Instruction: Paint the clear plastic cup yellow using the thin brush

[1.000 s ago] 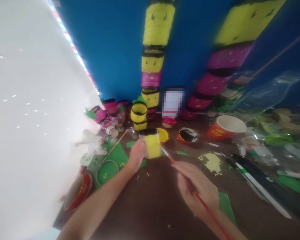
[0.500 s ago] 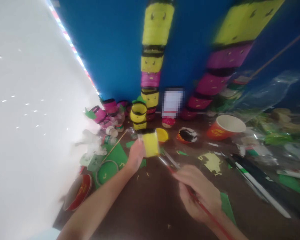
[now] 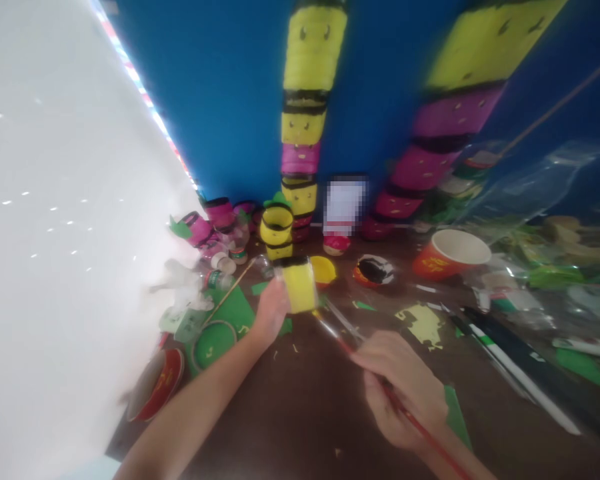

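My left hand [image 3: 273, 308] grips a small cup [image 3: 300, 287] painted yellow, with a black band along its top, held tilted above the table. A paintbrush [image 3: 341, 341] with a red handle and yellow-tipped bristles is pinched in my right hand [image 3: 403, 387]. Its tip points up and left, close to the cup's lower right edge; I cannot tell whether they touch. Just behind the cup lies a round dish of yellow paint [image 3: 324, 270]. To the right of that is a dish of black paint [image 3: 374, 271].
A red paper cup [image 3: 451, 255] stands at the right, near clear plastic bags and long pens [image 3: 525, 373]. Green paper [image 3: 233, 310], a tape ring [image 3: 215, 345] and a red bowl [image 3: 159, 387] lie left. Painted yellow and pink cups [image 3: 300, 160] rise in stacks at the blue wall.
My right hand and the paintbrush have shifted slightly right, drawing the tip a little lower by the cup. My left hand and the cup are almost where they were.
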`<state>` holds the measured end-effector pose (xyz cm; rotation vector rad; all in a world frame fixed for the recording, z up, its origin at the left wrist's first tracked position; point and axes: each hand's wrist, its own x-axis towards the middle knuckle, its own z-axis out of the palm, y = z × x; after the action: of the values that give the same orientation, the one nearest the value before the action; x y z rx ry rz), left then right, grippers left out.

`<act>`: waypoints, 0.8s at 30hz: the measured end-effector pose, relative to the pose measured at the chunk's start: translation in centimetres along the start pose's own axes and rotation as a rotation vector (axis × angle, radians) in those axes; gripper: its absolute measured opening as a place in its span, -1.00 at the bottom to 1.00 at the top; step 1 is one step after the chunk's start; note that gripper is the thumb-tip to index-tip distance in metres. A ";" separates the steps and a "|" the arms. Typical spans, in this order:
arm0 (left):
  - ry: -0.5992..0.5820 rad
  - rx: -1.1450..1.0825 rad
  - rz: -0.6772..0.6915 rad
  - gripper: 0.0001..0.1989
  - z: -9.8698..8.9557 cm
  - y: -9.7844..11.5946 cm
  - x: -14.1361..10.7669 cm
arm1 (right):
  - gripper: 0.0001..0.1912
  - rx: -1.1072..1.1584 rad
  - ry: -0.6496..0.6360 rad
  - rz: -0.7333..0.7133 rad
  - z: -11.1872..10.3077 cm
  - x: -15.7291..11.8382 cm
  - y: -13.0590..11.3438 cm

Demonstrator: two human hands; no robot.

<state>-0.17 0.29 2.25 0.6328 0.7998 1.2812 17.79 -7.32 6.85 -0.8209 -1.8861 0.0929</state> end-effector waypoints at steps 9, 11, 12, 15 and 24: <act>-0.008 -0.071 -0.019 -0.48 0.0 0.1 0.1 | -0.67 -0.047 0.061 0.191 -0.2 -0.6 -0.2; -0.011 -0.097 -0.037 -0.47 0.1 0.1 0.0 | -0.69 -0.027 0.053 0.226 -0.1 -0.5 -0.2; -0.010 -0.106 -0.048 -0.48 0.1 0.2 0.0 | -0.71 -0.023 0.044 0.249 -0.1 -0.4 -0.1; -0.001 -0.126 -0.070 -0.54 0.0 0.2 -0.1 | -0.76 0.007 0.039 0.290 0.0 -0.3 -0.1; -0.045 -0.159 -0.046 -0.65 -0.1 -0.1 -0.2 | -0.75 0.018 0.064 0.299 0.7 -0.8 -0.1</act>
<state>-0.23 0.05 2.20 0.5112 0.6649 1.2705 17.34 -7.65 5.90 -1.0761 -1.6899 0.2655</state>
